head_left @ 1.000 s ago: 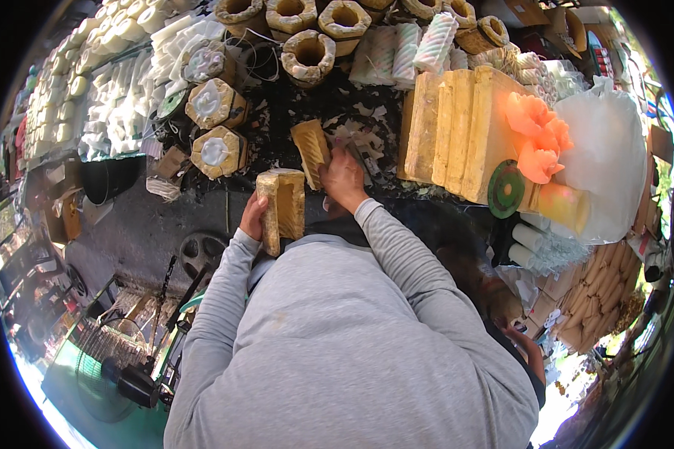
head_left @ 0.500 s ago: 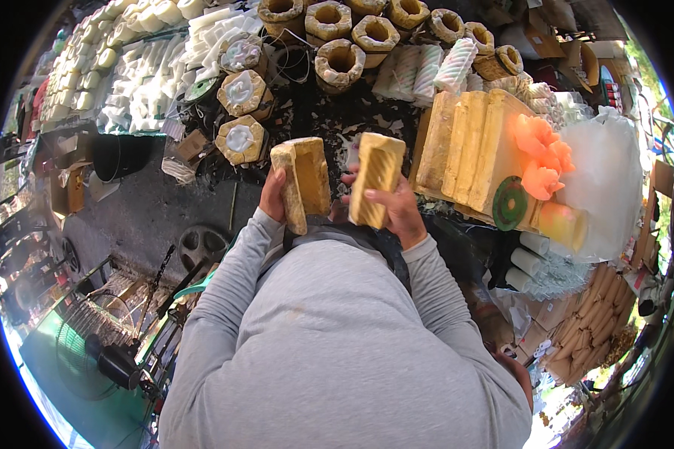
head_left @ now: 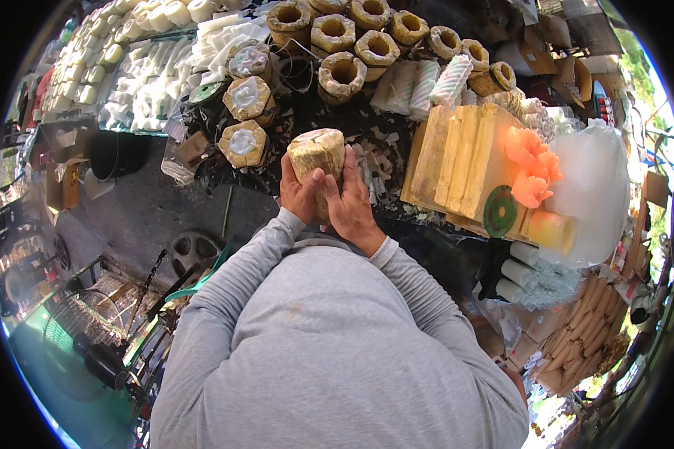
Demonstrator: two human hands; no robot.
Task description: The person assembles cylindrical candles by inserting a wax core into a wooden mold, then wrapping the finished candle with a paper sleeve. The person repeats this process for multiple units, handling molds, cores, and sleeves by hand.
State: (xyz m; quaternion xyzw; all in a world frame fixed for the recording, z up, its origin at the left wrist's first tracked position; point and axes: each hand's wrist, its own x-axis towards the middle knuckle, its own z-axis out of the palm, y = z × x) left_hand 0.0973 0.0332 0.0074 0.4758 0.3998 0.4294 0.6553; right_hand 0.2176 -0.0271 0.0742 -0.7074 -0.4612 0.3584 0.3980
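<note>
Between my two hands, in front of my belly, I hold a yellowish, crusted candle mould (head_left: 316, 156), its two halves pressed together into one upright block. My left hand (head_left: 298, 191) wraps its left side, and my right hand (head_left: 350, 202) wraps the right side, the thumbs close together on the near face. The block's top end faces up; its lower end is mostly hidden by my hands. Left of it stand hexagonal moulds filled with whitish wax (head_left: 243, 144). Beyond it are several hollow moulds (head_left: 342, 73) with open round holes.
Large yellow slabs (head_left: 464, 157) stand to the right, beside an orange flower-shaped piece (head_left: 532, 166) and a green disc (head_left: 499, 211). Twisted pale candles (head_left: 451, 81) lie behind them. White candles (head_left: 146, 82) crowd the far left table. A fan (head_left: 90, 337) stands at lower left.
The two mould halves, held apart one in each hand before, are now joined into one block. My right hand has moved left to meet my left hand.
</note>
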